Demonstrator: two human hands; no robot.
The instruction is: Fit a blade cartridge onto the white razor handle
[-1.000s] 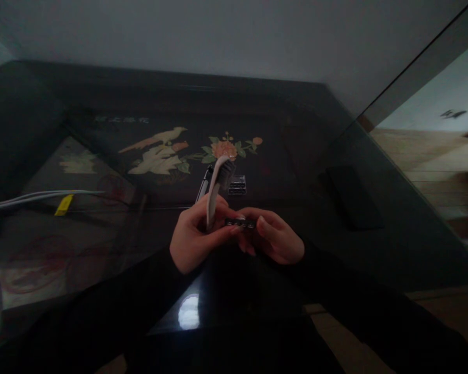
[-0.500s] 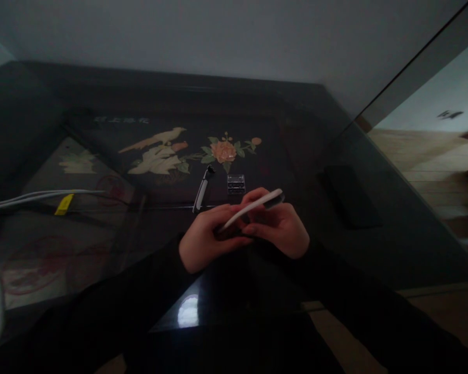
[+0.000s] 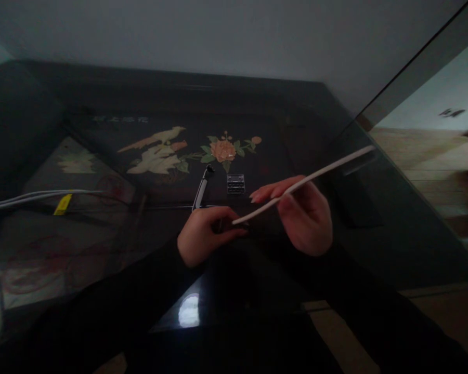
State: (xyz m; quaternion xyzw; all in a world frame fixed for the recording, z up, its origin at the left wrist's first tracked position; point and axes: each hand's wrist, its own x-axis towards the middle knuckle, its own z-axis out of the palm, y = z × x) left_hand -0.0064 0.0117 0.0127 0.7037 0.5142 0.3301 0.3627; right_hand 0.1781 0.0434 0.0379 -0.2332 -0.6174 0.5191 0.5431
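A slender, pale, slightly curved stick (image 3: 331, 167) slants up to the right above the table, with a blurred greyish part under its far end; its kind is unclear. The lower end is pinched between the thumb and fingers of my left hand (image 3: 205, 234). Around its middle, my right hand (image 3: 306, 218) is closed, fingertips pointing left. A small dark bit by my left fingertips is too dim to identify. Just beyond my left hand lies a grey and black razor handle (image 3: 201, 192), its lower end hidden. Right of that sits a small clear blade case (image 3: 236, 184).
The dark glass-topped table (image 3: 304, 119) shows a bird and flower picture. White cables (image 3: 39, 195) with a yellow tag (image 3: 63, 204) cross the left side. A dark flat object (image 3: 359, 208) lies at the right. A wall (image 3: 179, 36) stands behind.
My right hand has moved right and slightly up, away from my left hand. The pale stick now reaches much farther right, with more of its length showing. My left hand has stayed nearly still.
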